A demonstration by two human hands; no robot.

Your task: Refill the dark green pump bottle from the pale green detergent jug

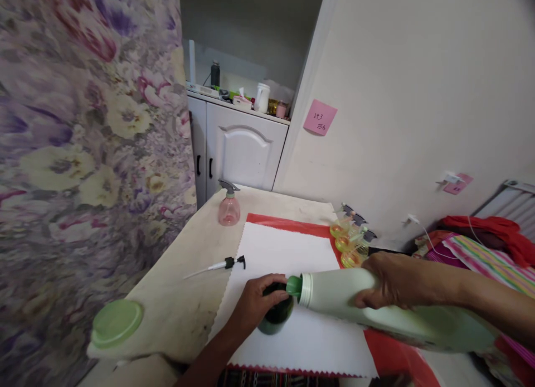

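Note:
My right hand (382,281) grips a large pale green bottle (334,289), tilted nearly flat with its mouth to the left. The bottle's green spout (294,286) reaches over the top of a small dark green bottle (273,318). Around the neck of that upright bottle, my left hand (257,300) has its fingers wrapped. Whether liquid is flowing I cannot tell. Left of the hands, a black pump head (229,262) with a clear tube lies on the table. A round light green cap (116,323) rests at the table's left front corner.
A white sheet (288,247) lies over a red cloth (276,220) on the cream-covered table (175,286). Toward the back left stands a pink spray bottle (229,208). Several yellowish spray bottles (346,242) line the right edge, by the wall. A floral curtain (92,125) hangs left.

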